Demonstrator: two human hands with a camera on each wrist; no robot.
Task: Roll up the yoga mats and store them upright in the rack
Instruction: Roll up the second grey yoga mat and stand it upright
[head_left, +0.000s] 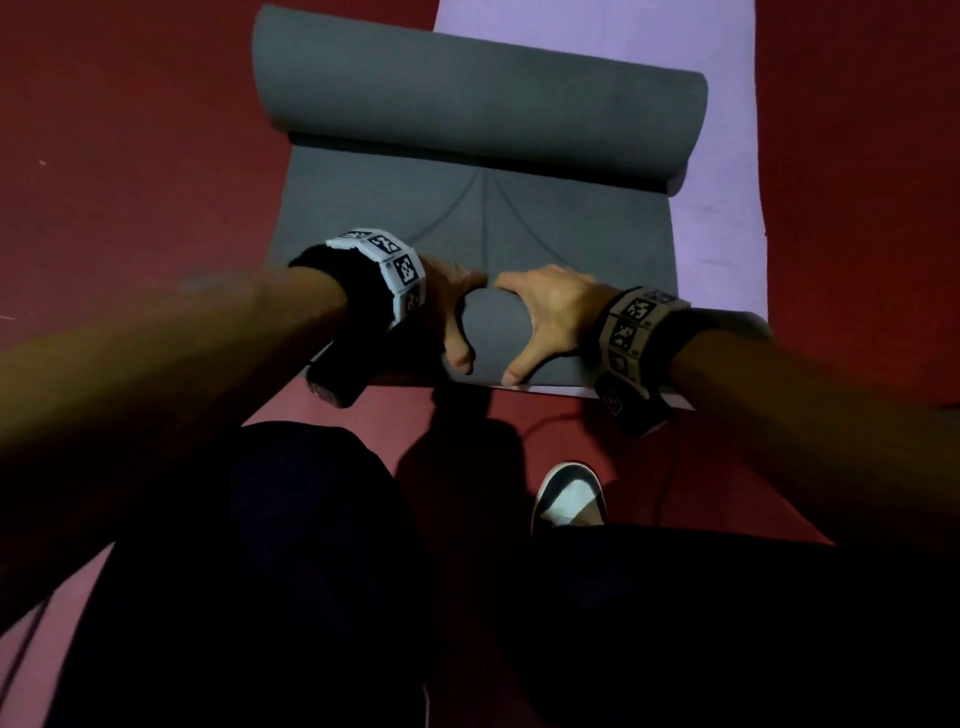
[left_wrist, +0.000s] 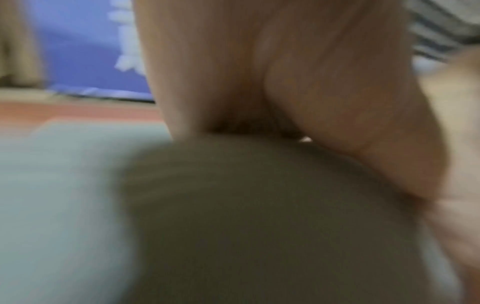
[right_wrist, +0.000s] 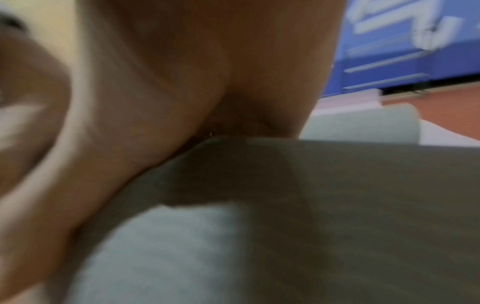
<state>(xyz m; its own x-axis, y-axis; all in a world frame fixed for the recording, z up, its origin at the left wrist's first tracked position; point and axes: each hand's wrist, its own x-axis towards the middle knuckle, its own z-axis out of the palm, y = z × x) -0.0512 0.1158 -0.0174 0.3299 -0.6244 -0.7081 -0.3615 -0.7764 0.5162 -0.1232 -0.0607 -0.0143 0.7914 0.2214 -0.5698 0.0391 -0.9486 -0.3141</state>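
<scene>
Near edge: the grey mat (head_left: 467, 218) ends just below both thumbs, lying on a lilac mat (head_left: 727, 197).
Left hand (head_left: 457, 306): fingers spread, flat on the grey mat, pressing, gripping nothing.
Right hand (head_left: 545, 317): same, fingertips nearly meeting the left's, probably pinning the mat to start a roll.
Beyond the hands: the far end already curled into a fat loose roll.
Rack: not in view.

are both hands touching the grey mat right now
Touching. In the head view the left hand and right hand lie on the grey mat near its front edge; both wrist views show palm skin meeting the mat surface.
</scene>
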